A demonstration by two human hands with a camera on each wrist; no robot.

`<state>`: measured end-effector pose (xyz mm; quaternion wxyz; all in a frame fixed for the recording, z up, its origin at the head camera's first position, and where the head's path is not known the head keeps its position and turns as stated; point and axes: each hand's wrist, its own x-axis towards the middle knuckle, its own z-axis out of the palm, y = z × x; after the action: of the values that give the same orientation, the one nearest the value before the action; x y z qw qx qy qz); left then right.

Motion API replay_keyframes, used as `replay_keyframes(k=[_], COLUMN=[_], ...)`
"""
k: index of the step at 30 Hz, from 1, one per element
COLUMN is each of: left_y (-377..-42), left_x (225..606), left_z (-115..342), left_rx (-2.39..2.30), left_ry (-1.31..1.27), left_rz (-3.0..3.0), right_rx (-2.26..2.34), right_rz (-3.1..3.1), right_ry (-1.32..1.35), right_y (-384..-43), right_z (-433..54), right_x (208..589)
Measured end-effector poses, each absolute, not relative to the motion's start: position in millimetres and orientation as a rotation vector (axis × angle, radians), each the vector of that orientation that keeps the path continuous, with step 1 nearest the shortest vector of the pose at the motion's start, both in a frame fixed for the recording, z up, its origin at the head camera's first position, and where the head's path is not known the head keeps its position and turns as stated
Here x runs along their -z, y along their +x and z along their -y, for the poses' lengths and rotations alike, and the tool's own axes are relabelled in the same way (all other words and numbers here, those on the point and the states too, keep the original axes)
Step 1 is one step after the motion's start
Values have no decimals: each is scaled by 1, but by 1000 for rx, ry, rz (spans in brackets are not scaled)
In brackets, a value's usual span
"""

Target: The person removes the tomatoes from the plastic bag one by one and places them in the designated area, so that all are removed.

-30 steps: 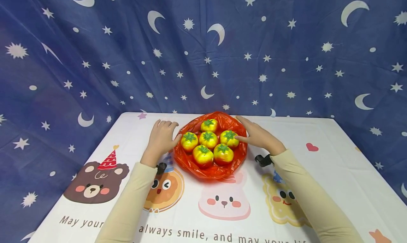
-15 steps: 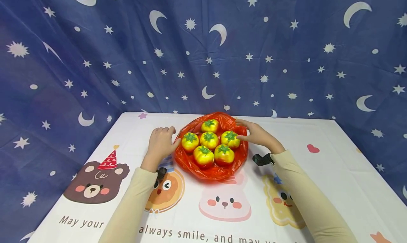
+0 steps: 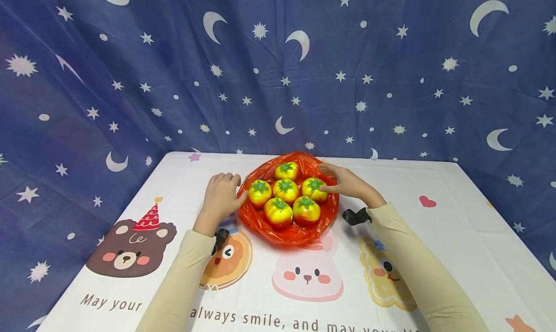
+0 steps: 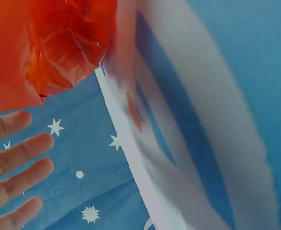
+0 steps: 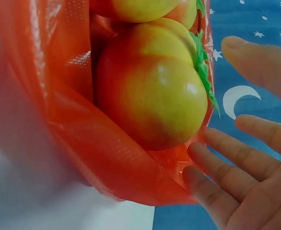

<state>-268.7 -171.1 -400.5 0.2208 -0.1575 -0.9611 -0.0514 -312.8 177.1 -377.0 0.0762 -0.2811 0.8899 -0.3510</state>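
A red plastic bag (image 3: pixel 286 238) lies spread with its mouth up in the middle of the table. Inside it sit several yellow-and-red tomatoes (image 3: pixel 285 192) with green leafy tops. At the bag's left edge is my left hand (image 3: pixel 220 197); its straight fingers (image 4: pixel 28 146) show just beside the bag in the left wrist view. My right hand (image 3: pixel 349 183) is at the right rim, fingers extended and thumb apart. Its fingertips are right by the bag's edge, near the rightmost tomato (image 5: pixel 152 91). Neither hand grips a tomato.
The white tablecloth (image 3: pixel 469 226) carries printed animals and lettering. Behind the table hangs a blue curtain (image 3: pixel 243 57) with moons and stars. A black wrist mount (image 3: pixel 356 216) sits under the right wrist, another (image 3: pixel 220 238) beside the left.
My left hand's fingers have drawn down and closer to the bag's edge. The right hand's fingers have bent slightly inward over the right rim. Bag and tomatoes stay in place.
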Motion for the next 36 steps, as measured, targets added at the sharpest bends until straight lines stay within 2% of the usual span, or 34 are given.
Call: replay_keyframes(k=[36], left_y=[-270], left_x=[400], left_z=[167], left_rx=[92], left_ry=[-504], left_rz=[2616], right_rx=[966], right_rz=[-2660], right_ry=[-835], right_y=[-320], right_z=[-174], right_x=[395])
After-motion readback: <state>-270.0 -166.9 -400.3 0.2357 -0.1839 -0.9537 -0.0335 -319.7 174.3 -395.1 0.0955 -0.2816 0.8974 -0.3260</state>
